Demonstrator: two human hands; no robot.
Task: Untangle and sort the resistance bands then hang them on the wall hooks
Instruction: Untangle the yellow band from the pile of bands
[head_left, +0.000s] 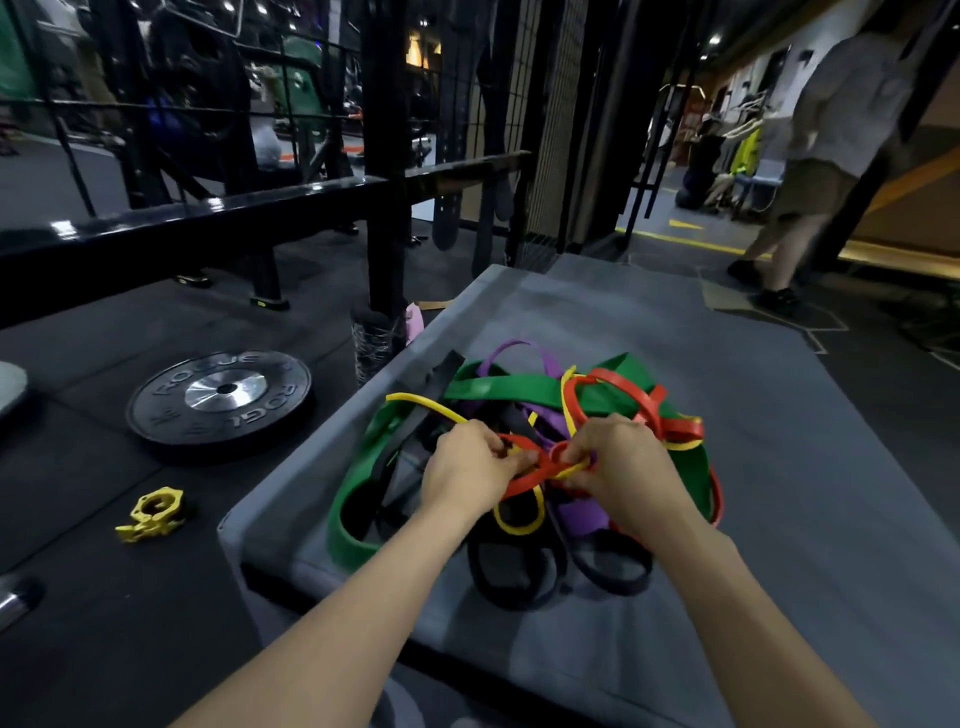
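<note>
Pinching red band (524, 480), left hand (470, 473), right hand (618, 467).

The only lettering that can be read is the raised word "ROGUE" on the round black rubber weight plate with a shiny metal hub (221, 402), which lies flat on the dark floor to the left of the grey padded mat (779, 467). The word stands once along the far arc of the plate's face and once more, upside down from this view, along the near right arc. Further raised marks on the near left arc of the same plate are too small and dim to make out.
</note>
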